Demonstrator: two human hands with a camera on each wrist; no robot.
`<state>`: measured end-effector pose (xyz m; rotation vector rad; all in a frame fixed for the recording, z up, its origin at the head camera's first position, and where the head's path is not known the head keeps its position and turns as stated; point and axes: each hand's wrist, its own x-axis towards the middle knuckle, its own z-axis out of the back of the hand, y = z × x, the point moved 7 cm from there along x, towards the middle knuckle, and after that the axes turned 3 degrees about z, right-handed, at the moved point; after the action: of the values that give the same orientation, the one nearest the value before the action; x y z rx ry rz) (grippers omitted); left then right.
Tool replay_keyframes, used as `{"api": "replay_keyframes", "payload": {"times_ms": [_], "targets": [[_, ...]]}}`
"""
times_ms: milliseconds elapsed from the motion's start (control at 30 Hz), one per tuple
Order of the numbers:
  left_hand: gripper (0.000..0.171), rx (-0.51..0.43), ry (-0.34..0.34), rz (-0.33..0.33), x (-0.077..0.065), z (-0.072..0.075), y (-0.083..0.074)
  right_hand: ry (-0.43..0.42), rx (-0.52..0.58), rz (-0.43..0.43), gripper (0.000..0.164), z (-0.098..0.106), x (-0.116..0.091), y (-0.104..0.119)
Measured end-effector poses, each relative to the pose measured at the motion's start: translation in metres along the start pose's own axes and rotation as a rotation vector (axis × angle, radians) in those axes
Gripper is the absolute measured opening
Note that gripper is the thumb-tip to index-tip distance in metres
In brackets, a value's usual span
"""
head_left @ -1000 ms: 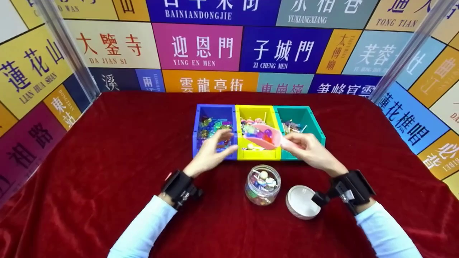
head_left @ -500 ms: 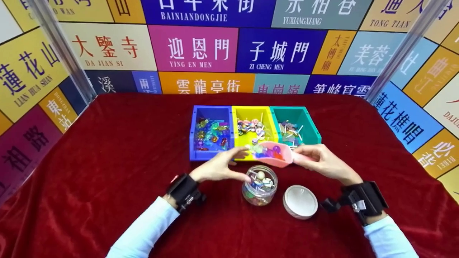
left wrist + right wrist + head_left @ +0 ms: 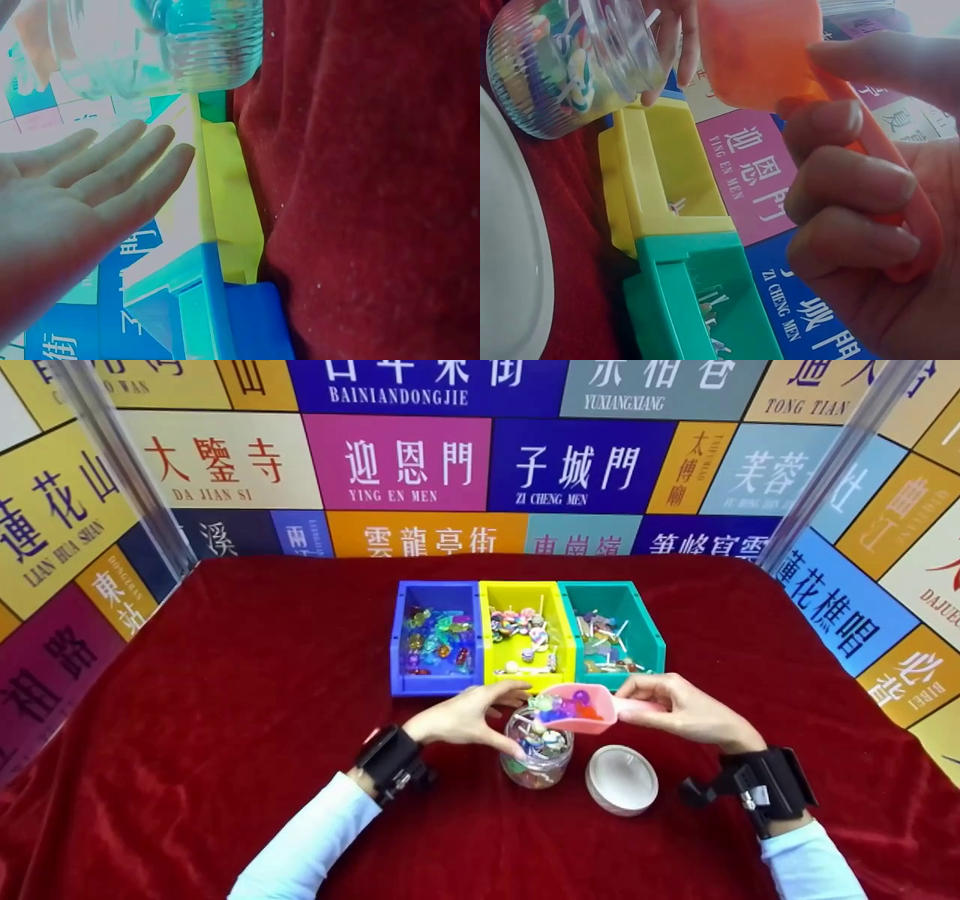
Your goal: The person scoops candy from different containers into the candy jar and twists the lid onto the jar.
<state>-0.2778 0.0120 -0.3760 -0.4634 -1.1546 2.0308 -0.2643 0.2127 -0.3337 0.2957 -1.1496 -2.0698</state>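
The jar [image 3: 534,774] stands on the red tabletop [image 3: 285,660], with lollipops [image 3: 553,742] inside. The right hand [image 3: 686,711] has its grip pinching the scoop [image 3: 600,725] by the handle [image 3: 637,707]; the scoop, carrying colourful pieces [image 3: 571,706], is above the jar's mouth. The left hand [image 3: 461,718] is at the jar's left, grip spread; whether its thumb touches the jar, I cannot tell. The lid [image 3: 622,778] lies just right of the jar. Beyond the jar, the blue bin [image 3: 435,685], yellow bin [image 3: 525,682] and green bin [image 3: 651,656] stand side by side.
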Motion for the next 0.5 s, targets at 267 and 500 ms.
{"api": "replay_keyframes", "payload": {"times_ms": [267,500], "targets": [[0.078,0.046,0.050,0.044,0.002,-0.007,0.002,0.050,-0.044,0.013,0.009,-0.001,0.002,0.001],[0.074,0.081,0.069,0.019,0.005,-0.013,0.004,0.080,-0.133,0.018,0.009,0.003,0.003,0.004]]}}
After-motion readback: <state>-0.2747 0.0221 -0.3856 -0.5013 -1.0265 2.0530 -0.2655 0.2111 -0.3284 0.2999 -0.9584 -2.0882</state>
